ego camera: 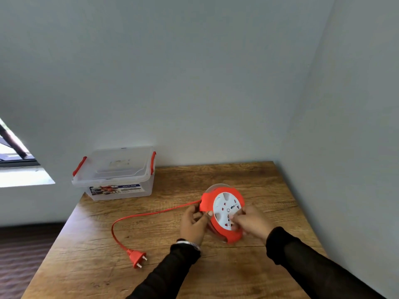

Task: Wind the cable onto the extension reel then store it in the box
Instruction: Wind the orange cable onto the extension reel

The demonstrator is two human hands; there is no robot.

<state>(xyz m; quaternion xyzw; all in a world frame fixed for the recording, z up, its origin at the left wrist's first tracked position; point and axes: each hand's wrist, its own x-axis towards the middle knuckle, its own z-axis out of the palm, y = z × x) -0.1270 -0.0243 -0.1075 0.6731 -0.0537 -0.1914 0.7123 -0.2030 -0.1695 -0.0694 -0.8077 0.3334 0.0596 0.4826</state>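
Your left hand [194,221] grips the reel [223,212] rim on the worktop [194,266]; your right hand [250,222] pinches its white face. Cable [151,213] lies slack. Risk: the plug [136,256] whips or snags; the box [116,173] is lidded.

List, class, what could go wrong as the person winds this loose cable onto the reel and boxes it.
1. The plug lies near the table's front-left edge; winding could drag it off or whip it towards the left hand.
2. The cable enters right beside the left hand's fingers, which might get pinched.
3. The storage box appears lidded, so both hands, busy on the reel, must free up first.
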